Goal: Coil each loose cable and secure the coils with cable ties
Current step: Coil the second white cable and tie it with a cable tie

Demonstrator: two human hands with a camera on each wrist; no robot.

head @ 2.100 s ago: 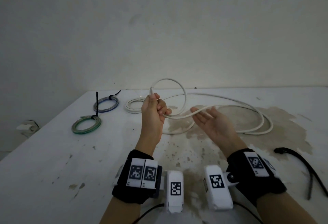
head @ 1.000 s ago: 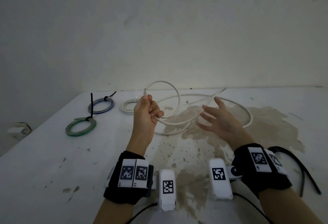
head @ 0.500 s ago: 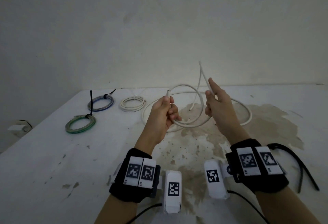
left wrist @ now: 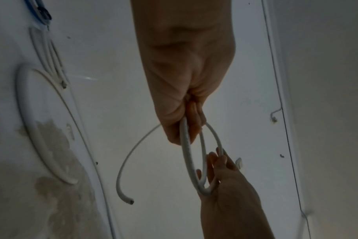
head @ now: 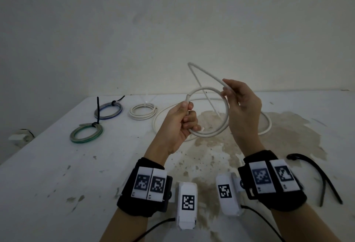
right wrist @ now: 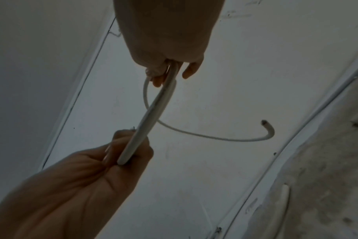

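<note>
My left hand (head: 177, 124) had its fingers (head: 189, 120) curled tight round the white cable (head: 215, 134), clamping the cut end and the bottom of the first loop together. My right hand (head: 243, 111) pinched the far side of that loop between thumb and fingertips, along with the next stretch of cable that kinked up above it. The loop hung in the air between both sets of fingers; the rest of the cable trailed behind them on the tabletop (head: 57, 174).

Risks, as I judged them: the cable looked stiff and springy, so if the left grip loosened while adding a turn the loop would likely pop open. The sharp kink above the right fingers could set a twist and make the coil uneven. The slack behind could drag and snag the small white coil (head: 141, 111), which showed no tie I could see.

Blue coil (head: 108, 110) and green coil (head: 86, 134) lay tied, well left of the left fingers. Spare black cable ties (head: 315, 174) lay right of my right wrist, so tying would need one hand freed.
</note>
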